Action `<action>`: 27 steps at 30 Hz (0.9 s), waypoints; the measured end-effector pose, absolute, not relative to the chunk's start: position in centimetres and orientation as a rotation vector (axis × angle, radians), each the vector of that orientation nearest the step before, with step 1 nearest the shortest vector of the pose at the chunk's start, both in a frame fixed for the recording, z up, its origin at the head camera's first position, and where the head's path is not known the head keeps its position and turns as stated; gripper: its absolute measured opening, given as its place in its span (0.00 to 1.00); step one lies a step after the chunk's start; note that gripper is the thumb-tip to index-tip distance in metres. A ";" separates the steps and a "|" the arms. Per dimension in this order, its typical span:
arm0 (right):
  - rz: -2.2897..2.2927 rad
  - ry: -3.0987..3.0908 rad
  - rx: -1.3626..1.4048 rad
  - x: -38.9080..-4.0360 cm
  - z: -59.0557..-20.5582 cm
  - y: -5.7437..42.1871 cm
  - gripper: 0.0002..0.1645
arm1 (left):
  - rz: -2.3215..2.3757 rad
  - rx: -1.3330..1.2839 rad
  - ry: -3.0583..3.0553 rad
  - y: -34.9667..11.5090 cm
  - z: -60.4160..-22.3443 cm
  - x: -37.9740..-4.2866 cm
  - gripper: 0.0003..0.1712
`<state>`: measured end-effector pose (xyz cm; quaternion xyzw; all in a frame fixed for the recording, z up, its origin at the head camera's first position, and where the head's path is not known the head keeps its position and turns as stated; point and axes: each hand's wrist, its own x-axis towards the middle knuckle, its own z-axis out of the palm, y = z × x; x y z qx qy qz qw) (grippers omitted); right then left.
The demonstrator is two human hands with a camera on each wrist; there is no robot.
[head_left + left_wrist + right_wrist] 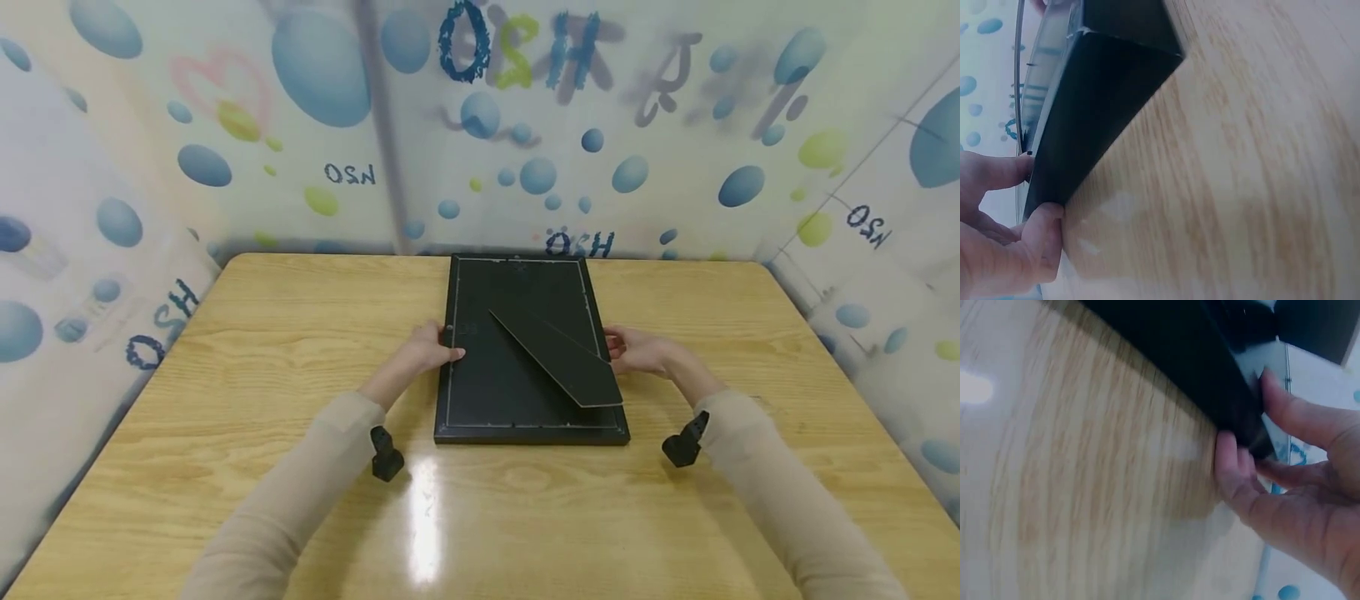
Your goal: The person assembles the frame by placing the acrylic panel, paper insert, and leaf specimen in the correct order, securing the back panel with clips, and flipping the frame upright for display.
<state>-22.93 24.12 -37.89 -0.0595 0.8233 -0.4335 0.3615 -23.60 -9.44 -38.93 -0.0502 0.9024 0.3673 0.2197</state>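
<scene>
A black picture frame [480,392] lies back side up on the table, its long sides running away from me. Its easel stand [562,358], a flat dark flap, sticks up at a slant from the backing toward the near right corner. My left hand [431,350] grips the left side, thumb over the top edge; in the left wrist view the fingers curl at the lower edge of the frame's side wall [1097,100]. On the opposite side my right hand [645,352] holds the right edge. The right wrist view shows its thumb above and fingertips at the bottom edge.
The light wooden table [300,308] reaches a patterned wall covering [540,175] at the back, and the frame's far end is close to that wall. Similar covering stands at both sides. A black wrist camera [386,454] hangs by the left sleeve, another [684,442] by the right.
</scene>
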 end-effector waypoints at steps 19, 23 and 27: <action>-1.363 1.933 0.034 -21.6 -38.5 23.9 0.50 | 1.096 -0.086 2.557 -9.2 -39.1 -22.3 0.26; -1.399 1.911 0.078 -21.5 -38.2 23.6 0.48 | 1.141 -0.089 2.557 -9.2 -38.9 -22.2 0.25; -1.437 1.902 0.073 -21.6 -37.7 23.3 0.48 | 1.256 -0.112 2.513 -9.6 -38.5 -22.1 0.24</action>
